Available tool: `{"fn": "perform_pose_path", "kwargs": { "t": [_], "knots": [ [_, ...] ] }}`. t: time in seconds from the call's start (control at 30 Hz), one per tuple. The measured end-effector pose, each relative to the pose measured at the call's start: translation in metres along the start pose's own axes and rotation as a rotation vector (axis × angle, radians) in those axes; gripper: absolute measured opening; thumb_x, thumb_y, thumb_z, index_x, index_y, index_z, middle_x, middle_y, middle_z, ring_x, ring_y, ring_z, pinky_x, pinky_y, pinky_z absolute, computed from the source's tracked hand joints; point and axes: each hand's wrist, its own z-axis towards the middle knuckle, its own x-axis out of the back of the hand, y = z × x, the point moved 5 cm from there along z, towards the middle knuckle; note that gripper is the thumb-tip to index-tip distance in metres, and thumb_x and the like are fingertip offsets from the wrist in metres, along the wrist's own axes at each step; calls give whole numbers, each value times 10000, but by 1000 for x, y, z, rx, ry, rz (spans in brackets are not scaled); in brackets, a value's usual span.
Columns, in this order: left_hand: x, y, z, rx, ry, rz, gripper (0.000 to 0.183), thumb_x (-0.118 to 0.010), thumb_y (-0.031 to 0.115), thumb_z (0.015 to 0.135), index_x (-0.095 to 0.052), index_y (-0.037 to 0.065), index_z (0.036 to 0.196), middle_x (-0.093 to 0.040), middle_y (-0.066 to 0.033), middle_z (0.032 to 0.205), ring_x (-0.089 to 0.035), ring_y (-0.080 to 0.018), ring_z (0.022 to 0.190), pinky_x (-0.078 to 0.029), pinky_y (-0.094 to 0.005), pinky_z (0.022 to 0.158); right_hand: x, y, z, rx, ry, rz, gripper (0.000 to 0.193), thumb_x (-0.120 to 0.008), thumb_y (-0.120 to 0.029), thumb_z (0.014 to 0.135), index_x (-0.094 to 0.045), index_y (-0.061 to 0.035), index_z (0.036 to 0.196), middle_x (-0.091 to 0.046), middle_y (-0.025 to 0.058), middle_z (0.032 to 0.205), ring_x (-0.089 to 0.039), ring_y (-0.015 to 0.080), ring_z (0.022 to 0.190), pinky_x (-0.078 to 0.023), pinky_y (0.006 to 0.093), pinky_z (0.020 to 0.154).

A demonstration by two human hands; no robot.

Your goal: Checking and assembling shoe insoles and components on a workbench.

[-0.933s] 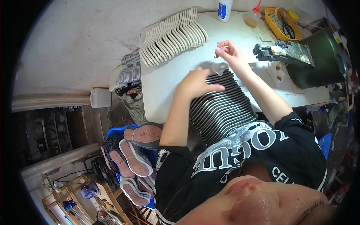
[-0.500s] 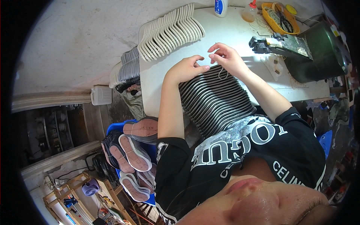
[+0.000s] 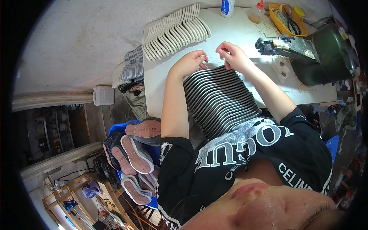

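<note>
Left hand (image 3: pixel 190 63) and right hand (image 3: pixel 235 58), fingertips pinched, stretch pale string (image 3: pixel 214 58) by the stacked dark soles' (image 3: pixel 224 101) far end; steady tension seems called for next.

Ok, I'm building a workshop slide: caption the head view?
Left hand and right hand hold a pale strand between them, at the far end of stacked dark strips.

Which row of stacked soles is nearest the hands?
The black row, by the left hand and right hand; the cream row sits farther back, the grey row left of the table.
</note>
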Motion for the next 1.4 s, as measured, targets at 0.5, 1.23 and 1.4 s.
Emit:
{"fn": "perform_pose_path", "kwargs": {
  "t": [0.5, 1.23, 1.4],
  "knots": [
    [5, 6, -13, -42, -166, -19, 293, -476, 225, 990, -620, 178, 1242, -684, -36, 1038, -621, -93, 765, -512, -232, 647, 15, 36, -8, 272, -167, -505, 770, -838, -436, 630, -564, -14, 1213, -620, 192, 1139, -586, 340, 1084, -461, 394, 933],
    [-2, -92, -59, 125, 310, 194, 317, -540, 267, 898, -714, 3, 918, -704, -162, 848, -656, -249, 789, -487, -354, 791, 53, 72, -140, -276, -748, -349, 1107, -833, -489, 673, -177, -137, 1492, -681, 188, 911, -658, 275, 873, -502, 352, 804],
    [-4, -120, -113, 233, 414, 65, 300, -540, 202, 872, -698, -46, 933, -702, -137, 856, -647, -205, 800, -488, -322, 790, 19, 92, -181, -194, -637, -97, 1119, -840, -242, 731, -63, -92, 1522, -649, 184, 1046, -641, 203, 923, -507, 336, 816]
  ]
}}
